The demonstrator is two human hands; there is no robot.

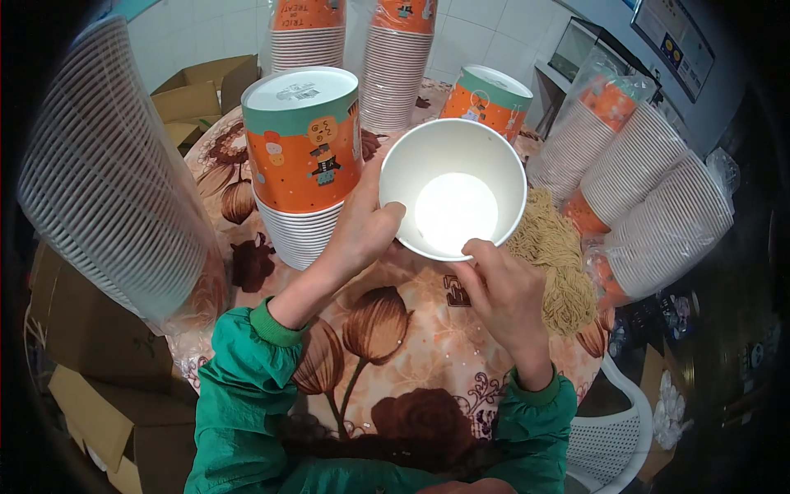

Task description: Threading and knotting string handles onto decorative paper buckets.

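Both my hands hold one white-lined paper bucket (455,198), its open mouth tilted toward me. My left hand (368,222) grips its left side, thumb over the rim. At the lower right rim, my right hand (504,300) pinches the edge between thumb and fingers. Just left of it stands an upside-down stack of orange and green paper buckets (280,177) with cartoon figures. Behind the held bucket, another orange and green bucket (485,103) stands upside down. A hank of tan cord (553,267) lies to the right of my right hand.
Tall nested bucket stacks in clear plastic stand at the left (123,189), at the back (398,78) and at the right (666,222). A flowered cloth (362,362) covers the table. Cardboard boxes (123,412) sit at the lower left, a white plastic chair (613,436) at the lower right.
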